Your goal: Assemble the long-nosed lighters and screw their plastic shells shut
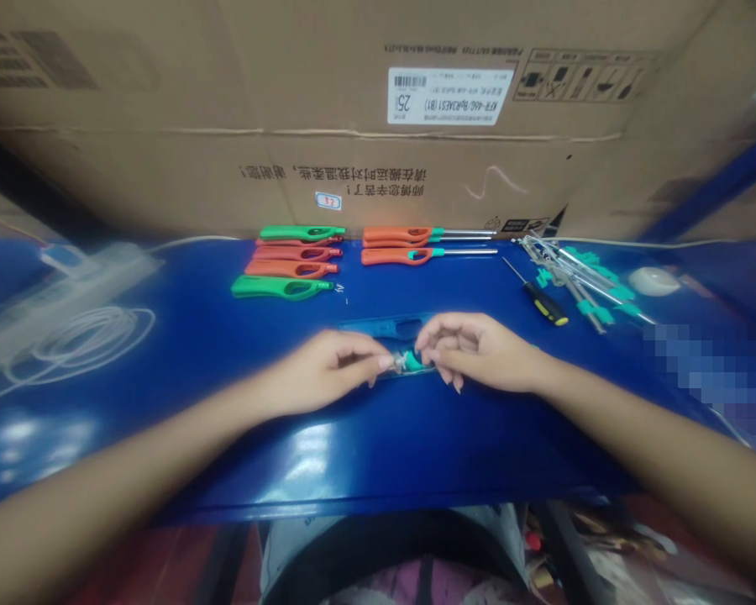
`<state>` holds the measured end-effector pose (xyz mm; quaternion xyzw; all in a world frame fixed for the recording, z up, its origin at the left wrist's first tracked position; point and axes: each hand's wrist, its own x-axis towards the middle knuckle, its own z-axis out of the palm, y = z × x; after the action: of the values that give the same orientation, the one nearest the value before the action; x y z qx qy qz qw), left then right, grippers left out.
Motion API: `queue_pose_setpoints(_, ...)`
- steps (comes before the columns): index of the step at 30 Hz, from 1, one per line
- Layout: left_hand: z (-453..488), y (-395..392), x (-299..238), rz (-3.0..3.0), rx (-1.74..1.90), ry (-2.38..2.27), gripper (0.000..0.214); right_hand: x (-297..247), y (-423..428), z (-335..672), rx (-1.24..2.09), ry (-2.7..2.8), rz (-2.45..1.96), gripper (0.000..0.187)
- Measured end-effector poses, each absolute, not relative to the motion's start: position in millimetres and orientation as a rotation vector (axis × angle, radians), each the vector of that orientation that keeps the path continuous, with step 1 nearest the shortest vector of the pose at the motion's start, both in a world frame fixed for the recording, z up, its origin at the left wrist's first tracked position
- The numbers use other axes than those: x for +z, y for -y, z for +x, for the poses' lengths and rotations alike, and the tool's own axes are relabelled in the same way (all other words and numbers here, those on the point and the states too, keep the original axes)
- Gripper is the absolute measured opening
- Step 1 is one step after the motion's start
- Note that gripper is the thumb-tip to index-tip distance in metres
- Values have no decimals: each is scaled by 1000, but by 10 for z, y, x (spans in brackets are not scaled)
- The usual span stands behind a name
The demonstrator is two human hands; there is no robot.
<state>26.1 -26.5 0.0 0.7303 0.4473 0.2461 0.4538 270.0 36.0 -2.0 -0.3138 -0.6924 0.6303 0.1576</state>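
Note:
Both hands meet at a blue lighter shell half [383, 375] lying on the table, mostly covered by fingers. My left hand [333, 370] has thumb and index finger pinched at its left part; whatever sits between the tips is too small to make out. At its right end my right hand [475, 349] has curled fingers closed at a teal plastic part [413, 361]. Small pale and metallic bits show between the two hands. Just behind lies another blue shell half [378, 325], with a trigger opening.
Green and orange lighter handles [283, 287] lie at the back left. Assembled orange lighters [394, 255] with metal tubes lie beside them. A screwdriver [545, 304] and a pile of tubes with teal parts [585, 294] are at right. A cardboard box [328, 101] stands behind; a white cable [88, 340] coils left.

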Motion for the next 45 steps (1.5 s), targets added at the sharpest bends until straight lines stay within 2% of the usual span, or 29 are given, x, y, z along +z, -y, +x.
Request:
queue_pose_setpoints(4,259,262,4,1766,599,-1110,31,-12,-367,2697,1789,2008,-883,25)
queue_pose_setpoints(10,248,255,-15,1732,603,-1108,32,4,-359,2705,1697,2142,-913,38)
queue_pose_setpoints(17,244,255,-10,1757,607,-1103,31,-2,-351,2694,1464,2250,-780,29)
queue_pose_setpoints(45,234,255,-77,1953,613,-1054,25,-69,-364,2704,1395,2281,-673,22)
